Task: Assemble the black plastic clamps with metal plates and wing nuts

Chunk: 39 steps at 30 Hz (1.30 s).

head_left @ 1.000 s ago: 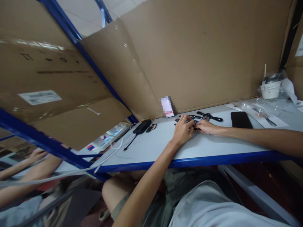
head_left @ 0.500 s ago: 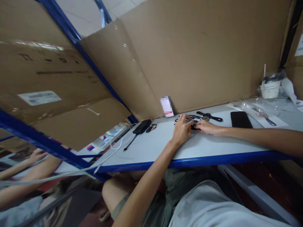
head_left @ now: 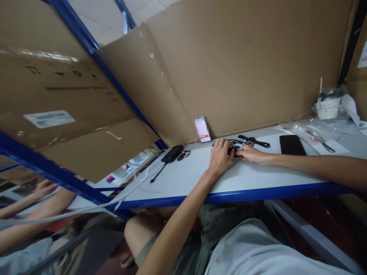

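Observation:
My left hand [head_left: 220, 154] is bent over a small black metal piece [head_left: 233, 149], its fingers curled at the far side and its thumb at the near side. From the right, my right hand [head_left: 250, 154] grips the same piece with thumb and finger pressed together. It looks like part of a spokeshave, though my fingers hide most of it. Just beyond my right hand lies a black two-handled spokeshave [head_left: 259, 143] with a greyish middle. A curved black handle shows behind my fingertips; I cannot tell which tool it belongs to.
A black phone [head_left: 292, 145] lies right of my hands, near clear plastic packaging [head_left: 314, 131] and a bagged white cup [head_left: 328, 108]. A black adapter [head_left: 172, 153] and a power strip [head_left: 134, 166] lie left. Cardboard [head_left: 243, 68] walls the back. Another person's arms [head_left: 43, 206] show at far left.
My left thumb has moved down and away from my right fingers, so more of the black piece shows between the hands. My right hand has hardly moved.

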Tool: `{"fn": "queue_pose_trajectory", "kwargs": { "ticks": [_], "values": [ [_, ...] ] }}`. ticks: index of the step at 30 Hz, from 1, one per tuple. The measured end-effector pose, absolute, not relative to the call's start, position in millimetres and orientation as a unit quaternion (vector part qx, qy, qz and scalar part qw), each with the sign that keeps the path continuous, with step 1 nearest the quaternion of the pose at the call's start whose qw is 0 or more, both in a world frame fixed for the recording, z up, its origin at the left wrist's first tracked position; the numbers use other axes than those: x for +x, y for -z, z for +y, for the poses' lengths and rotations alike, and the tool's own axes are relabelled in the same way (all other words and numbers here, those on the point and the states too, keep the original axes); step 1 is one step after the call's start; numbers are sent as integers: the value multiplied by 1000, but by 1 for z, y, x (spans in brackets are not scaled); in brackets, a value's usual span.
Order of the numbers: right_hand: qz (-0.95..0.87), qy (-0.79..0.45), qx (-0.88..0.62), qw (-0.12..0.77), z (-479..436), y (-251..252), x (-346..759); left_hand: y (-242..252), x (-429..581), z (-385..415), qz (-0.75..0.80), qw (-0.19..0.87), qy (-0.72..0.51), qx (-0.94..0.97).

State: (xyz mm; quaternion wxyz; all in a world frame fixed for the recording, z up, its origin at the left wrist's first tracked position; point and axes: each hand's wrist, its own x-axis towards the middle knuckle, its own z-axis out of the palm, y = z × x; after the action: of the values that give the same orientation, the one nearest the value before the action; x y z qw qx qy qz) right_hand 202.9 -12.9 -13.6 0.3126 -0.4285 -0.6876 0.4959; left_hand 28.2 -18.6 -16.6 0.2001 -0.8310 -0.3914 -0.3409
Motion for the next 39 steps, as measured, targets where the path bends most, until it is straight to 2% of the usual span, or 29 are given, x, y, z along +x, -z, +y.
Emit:
{"fn": "queue_pose_trajectory", "kwargs": {
  "ticks": [7, 13, 20, 26, 34, 39],
  "values": [
    [-685, -499, -431, 311, -13, 15, 203, 14, 27, -20, -360, 198, 299, -861],
    [-691, -492, -428, 312, -12, 15, 204, 15, 28, -21, -410, 193, 353, -819],
    [-691, -493, -425, 315, -9, 18, 204, 12, 27, -22, -372, 219, 279, -858],
    [-687, -501, -415, 322, -7, 21, 204, 16, 28, -21, -412, 215, 342, -817],
    [-687, -499, -423, 317, -11, 16, 203, 14, 26, -20, -370, 207, 289, -858],
    [-692, -498, -418, 315, -10, 18, 203, 12, 27, -23, -381, 203, 315, -845]
  ]
}}
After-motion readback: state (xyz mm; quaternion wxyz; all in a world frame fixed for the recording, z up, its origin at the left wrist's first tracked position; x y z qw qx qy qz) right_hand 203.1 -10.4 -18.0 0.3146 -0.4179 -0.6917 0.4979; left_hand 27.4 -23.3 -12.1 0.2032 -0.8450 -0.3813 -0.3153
